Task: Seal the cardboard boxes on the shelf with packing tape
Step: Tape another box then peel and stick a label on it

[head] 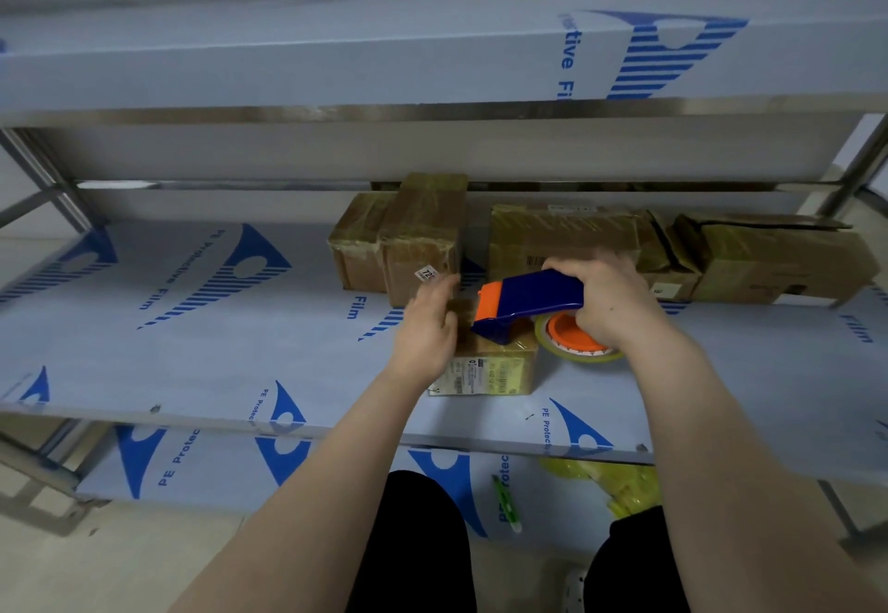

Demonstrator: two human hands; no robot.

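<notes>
Right hand (610,305) grips the handle of the blue-orange tape dispenser (528,298), fingers curled round it. The dispenser's front edge sits on top of a small box (495,367). Left hand (427,329) rests against that box's left top edge, fingers fairly straight and a bit blurred. The box is near the front of the middle shelf (192,324). More boxes (562,238) stand along the back, some already taped.

Both bare forearms stretch forward, side by side. The left hand (427,331) lies palm down with fingers nearly straight; the right hand (612,305), knuckles up, curls its fingers round the handle of the tape dispenser (524,298).
</notes>
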